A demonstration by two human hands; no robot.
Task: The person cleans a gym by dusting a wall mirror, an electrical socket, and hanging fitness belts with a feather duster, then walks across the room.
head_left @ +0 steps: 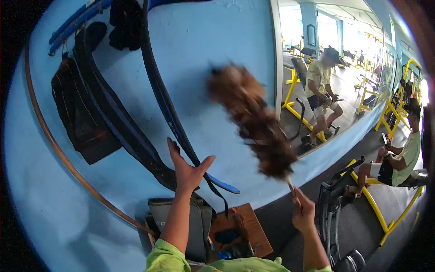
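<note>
My right hand (303, 212) is wrapped round the thin handle of a brown feather duster (258, 122). The duster's feathers are blurred by motion and stand up in front of the blue wall, left of the mirror. My left hand (186, 173) is raised with thumb and fingers apart. It is at the dark hanging belts (159, 86), between a wide black one (120, 115) and a narrower blue-edged one; whether it touches them I cannot tell. Further left on the wall hangs a black bag-like item (84, 113).
A blue rack (77, 27) holds the hanging gear. A wooden stick (59, 149) leans along the wall. Below are a grey bag (181, 217) and a wooden box (253, 222) with small items. At right, a person (403, 154) sits on yellow gym equipment, reflected in the mirror (335, 81).
</note>
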